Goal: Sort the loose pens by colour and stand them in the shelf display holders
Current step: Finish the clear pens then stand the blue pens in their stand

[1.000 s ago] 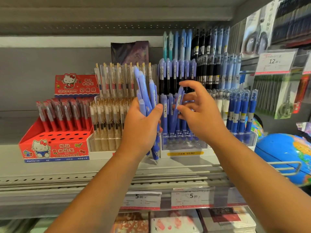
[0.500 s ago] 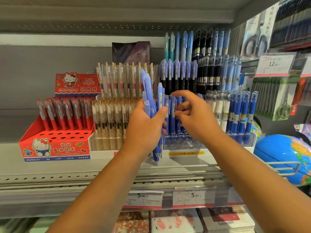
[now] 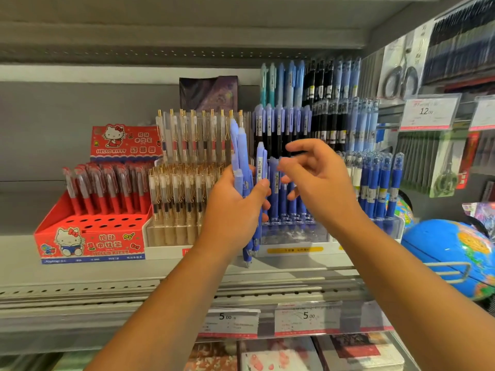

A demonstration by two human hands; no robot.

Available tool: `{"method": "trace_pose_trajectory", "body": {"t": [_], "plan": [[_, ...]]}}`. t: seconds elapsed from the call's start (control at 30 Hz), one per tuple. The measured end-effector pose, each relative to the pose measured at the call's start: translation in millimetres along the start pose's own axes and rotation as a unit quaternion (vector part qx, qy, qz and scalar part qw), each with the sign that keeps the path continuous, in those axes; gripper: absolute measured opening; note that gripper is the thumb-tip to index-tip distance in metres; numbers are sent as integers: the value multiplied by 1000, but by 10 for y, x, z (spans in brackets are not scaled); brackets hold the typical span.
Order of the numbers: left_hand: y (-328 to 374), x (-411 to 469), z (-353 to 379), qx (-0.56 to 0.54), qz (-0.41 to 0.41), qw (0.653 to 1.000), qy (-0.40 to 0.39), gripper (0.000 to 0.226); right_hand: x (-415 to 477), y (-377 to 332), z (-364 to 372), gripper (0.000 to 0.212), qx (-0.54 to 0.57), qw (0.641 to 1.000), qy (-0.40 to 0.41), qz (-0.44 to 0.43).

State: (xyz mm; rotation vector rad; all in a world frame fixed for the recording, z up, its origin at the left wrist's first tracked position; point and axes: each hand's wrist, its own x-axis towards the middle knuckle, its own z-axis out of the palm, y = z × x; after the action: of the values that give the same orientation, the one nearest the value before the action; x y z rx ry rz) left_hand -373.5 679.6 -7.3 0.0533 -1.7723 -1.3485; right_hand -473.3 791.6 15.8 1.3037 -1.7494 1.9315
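Loose pens (image 3: pixel 242 162), all periwinkle blue, stand bunched upright in the left hand (image 3: pixel 233 212), its grip clamped round their barrels, apparently as stock kept close to the matching clear holder (image 3: pixel 294 234). The right hand (image 3: pixel 321 183) hovers by the shelved blue pens (image 3: pixel 274 199), grip apart, nothing visibly held. Both hands screen the slots; free holes cannot be counted.

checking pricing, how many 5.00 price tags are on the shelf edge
2: one price tag below the left hand, one just right of it; the right arm may hide another.
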Motion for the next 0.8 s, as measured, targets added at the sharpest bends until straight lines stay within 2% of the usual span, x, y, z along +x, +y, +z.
{"method": "trace_pose_trajectory", "body": {"t": [0.1,0.2,0.47,0.53,0.63,0.73,0.8], "plan": [[10,-9,7,10,16,999,-27,10,-39,-81,75,27,34,998,-44,22],[8,-10,19,16,18,999,-35,23,-59,-91,127,30,21,998,-48,32],[-6,-6,12,28,19,999,-39,12,-33,-95,125,6,-2,998,-18,55],[-14,-5,4,22,13,999,-34,6,-24,-88,104,4,17,998,-3,62],[2,1,-5,-12,-7,1000,-8,11,4,-62,43,3,54,996,32,63],[14,15,-15,-57,-18,998,19,11,62,-23,-58,10,50,995,72,44],[14,17,-22,-55,-6,998,32,9,96,9,-131,26,34,995,95,23]]}}
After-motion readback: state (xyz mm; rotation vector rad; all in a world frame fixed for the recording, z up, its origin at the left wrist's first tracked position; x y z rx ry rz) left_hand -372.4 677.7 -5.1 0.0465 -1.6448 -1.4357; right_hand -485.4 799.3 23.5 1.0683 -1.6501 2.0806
